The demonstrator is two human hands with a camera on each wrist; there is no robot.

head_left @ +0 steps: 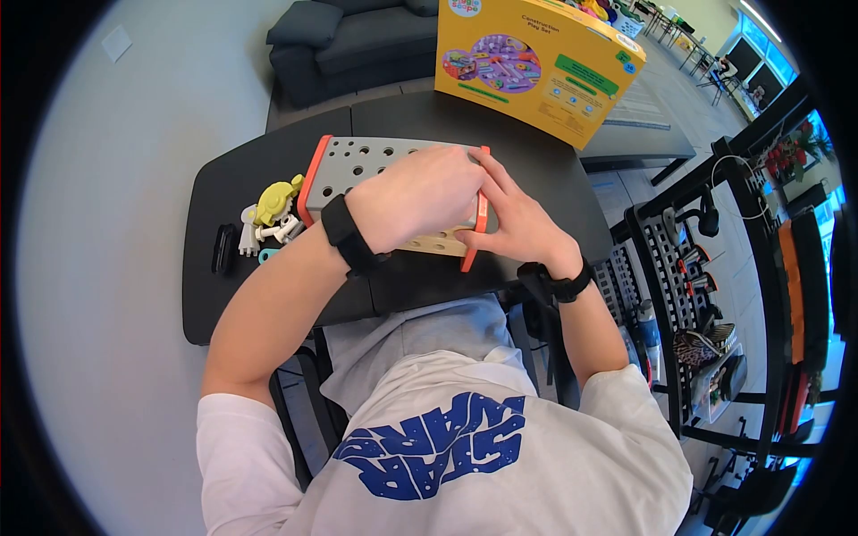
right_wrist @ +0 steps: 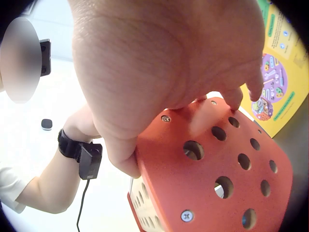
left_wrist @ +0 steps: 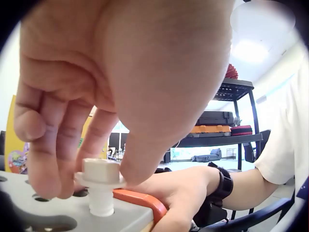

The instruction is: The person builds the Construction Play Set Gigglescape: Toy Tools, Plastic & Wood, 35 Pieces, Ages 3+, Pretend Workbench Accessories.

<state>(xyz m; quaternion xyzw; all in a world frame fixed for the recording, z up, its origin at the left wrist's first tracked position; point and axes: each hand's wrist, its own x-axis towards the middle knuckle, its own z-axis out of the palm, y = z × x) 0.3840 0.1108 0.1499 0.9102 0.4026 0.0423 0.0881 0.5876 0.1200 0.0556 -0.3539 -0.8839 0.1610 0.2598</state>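
Observation:
A perforated toy box with a grey top (head_left: 349, 159) and red end panels (right_wrist: 205, 169) stands on the black table (head_left: 219, 179). Over the right end of its top, my left hand (head_left: 420, 196) pinches a white bolt (left_wrist: 100, 173) between thumb and fingers. The bolt is upright, its lower end at the grey surface in the left wrist view. My right hand (head_left: 527, 223) grips the box's right end, with the thumb at the near side and the other fingers over the top edge. In the head view the left hand hides the bolt.
Yellow-green (head_left: 273, 204) and white toy parts (head_left: 250, 232) lie left of the box, beside a black object (head_left: 224, 248). A large yellow carton (head_left: 536, 67) stands behind. Black shelving (head_left: 657, 259) is at the right, a dark sofa (head_left: 357, 45) beyond the table.

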